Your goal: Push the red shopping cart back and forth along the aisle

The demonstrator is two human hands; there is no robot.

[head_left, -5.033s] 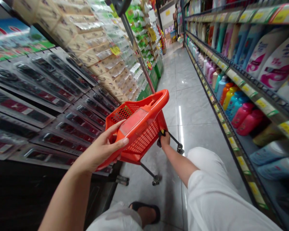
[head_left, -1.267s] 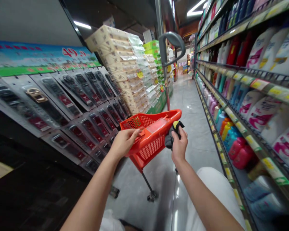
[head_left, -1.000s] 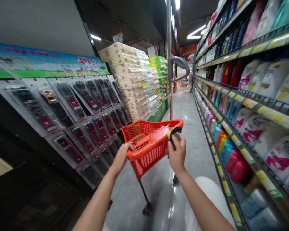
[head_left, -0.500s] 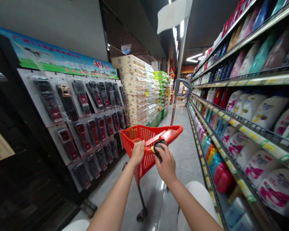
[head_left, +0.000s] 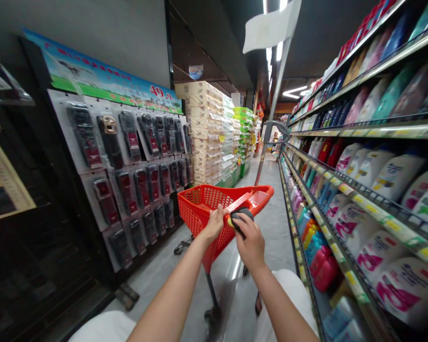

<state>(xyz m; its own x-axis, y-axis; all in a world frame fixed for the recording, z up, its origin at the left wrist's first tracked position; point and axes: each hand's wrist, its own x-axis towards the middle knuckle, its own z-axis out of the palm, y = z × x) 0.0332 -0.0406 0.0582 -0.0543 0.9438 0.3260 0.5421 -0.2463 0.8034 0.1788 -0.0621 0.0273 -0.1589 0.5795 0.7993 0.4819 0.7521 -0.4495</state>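
Note:
A red plastic shopping cart with a perforated basket stands in front of me at an angle. My left hand is closed on the cart's near rim, beside its handle section. Just to the right, my right hand grips a black, soft-looking item with a yellow-green end. That item lies against the red handle bar; its exact kind I cannot make out. A tall metal pole rises behind the cart, with a white flag-shaped plate at its top.
Packaged belts hang on a display rack at the left. Beyond it stand stacked cream-coloured packs. Shelves of bottles line the right side. Grey tiled floor runs down the aisle between them.
The view has turned slightly left, so rack, packs and shelves sit farther right. Both hands shift a little rightward along the cart in the picture, their grips unchanged.

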